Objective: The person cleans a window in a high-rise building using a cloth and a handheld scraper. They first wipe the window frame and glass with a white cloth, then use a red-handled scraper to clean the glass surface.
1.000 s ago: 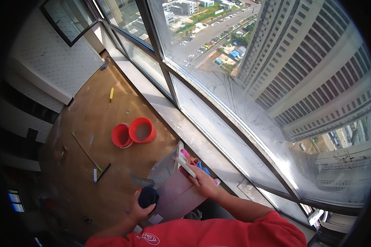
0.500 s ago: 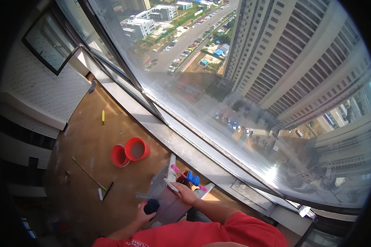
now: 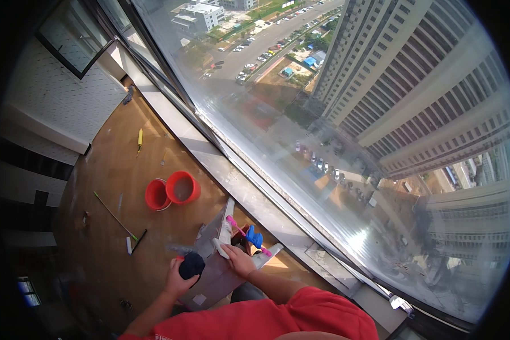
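Edges first. The pale window sill runs diagonally from upper left to lower right, beyond my right hand and on its right side; large glass panes rise along its outer side. The brown floor stretches ahead and to the left of my left hand. Two red buckets stand on it, touching or nearly so, the right one holding greyish liquid. A squeegee with a green pole lies farther left, and a yellow tube lies well ahead.

At the hands: my left is closed around a dark rounded item, with a trace of red showing beside it. A blurred, translucent flat shape shows just ahead of this grip; I cannot tell whether it is attached. My right fingers are clenched on a white flat piece, kind unclear, to the right of the dark item. Below both, a grey panelled stand sits close to my body. A blue bundle and pink-ended item lie just beyond my right hand.
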A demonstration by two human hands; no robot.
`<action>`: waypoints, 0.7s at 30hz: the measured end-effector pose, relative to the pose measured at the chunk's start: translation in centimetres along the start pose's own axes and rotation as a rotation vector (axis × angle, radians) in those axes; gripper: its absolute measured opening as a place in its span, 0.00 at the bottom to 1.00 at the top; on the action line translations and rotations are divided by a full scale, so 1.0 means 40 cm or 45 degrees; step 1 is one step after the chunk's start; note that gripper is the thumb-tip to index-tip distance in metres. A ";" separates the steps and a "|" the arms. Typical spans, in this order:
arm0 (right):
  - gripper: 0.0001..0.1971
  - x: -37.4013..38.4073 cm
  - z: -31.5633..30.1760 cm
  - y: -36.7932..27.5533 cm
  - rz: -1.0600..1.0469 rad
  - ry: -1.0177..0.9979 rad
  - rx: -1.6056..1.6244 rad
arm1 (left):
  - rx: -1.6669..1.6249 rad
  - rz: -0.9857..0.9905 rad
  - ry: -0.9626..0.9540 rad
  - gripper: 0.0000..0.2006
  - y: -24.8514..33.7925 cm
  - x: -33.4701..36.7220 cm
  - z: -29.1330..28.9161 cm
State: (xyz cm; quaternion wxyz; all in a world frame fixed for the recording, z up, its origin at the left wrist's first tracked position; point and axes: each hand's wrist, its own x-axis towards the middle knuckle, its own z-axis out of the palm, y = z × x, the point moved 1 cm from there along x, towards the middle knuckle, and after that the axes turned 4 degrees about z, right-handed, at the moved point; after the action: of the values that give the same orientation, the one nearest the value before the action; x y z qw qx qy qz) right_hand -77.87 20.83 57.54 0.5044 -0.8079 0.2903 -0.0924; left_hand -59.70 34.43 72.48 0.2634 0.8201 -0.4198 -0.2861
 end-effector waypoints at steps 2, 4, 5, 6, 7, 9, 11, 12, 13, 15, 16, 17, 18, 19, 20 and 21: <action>0.28 0.003 -0.001 -0.003 -0.006 0.017 -0.034 | -0.167 -0.128 0.006 0.29 0.046 0.000 0.004; 0.28 -0.001 0.004 -0.003 -0.006 0.015 -0.056 | -0.286 -0.190 0.022 0.30 0.052 -0.013 0.004; 0.28 0.003 0.004 -0.001 -0.012 0.018 -0.071 | -0.326 -0.184 0.038 0.31 0.042 -0.013 0.010; 0.28 0.008 0.002 0.001 -0.016 0.020 -0.080 | -0.373 -0.169 0.053 0.31 0.051 -0.006 0.008; 0.28 0.007 0.004 0.003 -0.020 0.023 -0.087 | -0.392 -0.168 0.051 0.31 0.064 -0.001 0.000; 0.28 0.006 0.009 0.009 -0.033 0.013 -0.100 | -0.428 -0.158 0.037 0.31 0.104 0.014 -0.027; 0.28 0.010 0.013 0.013 -0.052 -0.011 -0.106 | -0.465 -0.129 0.038 0.30 0.109 0.026 -0.039; 0.27 0.015 -0.017 0.002 -0.065 -0.002 -0.113 | -0.498 -0.112 0.027 0.30 0.117 0.031 -0.038; 0.26 0.022 -0.041 -0.002 -0.001 -0.038 -0.111 | -0.492 -0.063 0.017 0.30 0.131 0.039 -0.042; 0.25 0.031 -0.095 -0.011 0.134 -0.097 -0.097 | -0.475 0.041 -0.014 0.29 0.170 0.061 -0.059; 0.23 0.024 -0.150 -0.031 0.140 -0.033 0.002 | -0.478 0.048 -0.065 0.29 0.178 0.068 -0.063; 0.21 0.017 -0.232 -0.086 0.179 -0.019 0.027 | -0.488 0.060 -0.112 0.29 0.187 0.078 -0.064; 0.21 -0.009 -0.281 -0.104 0.217 0.058 0.019 | -0.488 0.093 -0.159 0.28 0.207 0.102 -0.071; 0.21 -0.024 -0.330 -0.123 0.243 0.139 0.010 | -0.548 0.160 -0.166 0.28 0.226 0.127 -0.073; 0.21 -0.052 -0.382 -0.148 0.259 0.281 0.052 | -0.605 0.224 -0.179 0.27 0.251 0.144 -0.066; 0.18 -0.087 -0.408 -0.131 0.256 0.455 0.073 | -0.661 0.272 -0.204 0.27 0.266 0.150 -0.060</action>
State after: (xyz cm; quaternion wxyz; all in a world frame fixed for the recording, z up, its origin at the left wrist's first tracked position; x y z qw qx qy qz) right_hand -85.95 12.07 70.32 0.4743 -0.7310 0.4515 -0.1917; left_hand -60.89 24.43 79.82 0.4592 0.6512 -0.4358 -0.4184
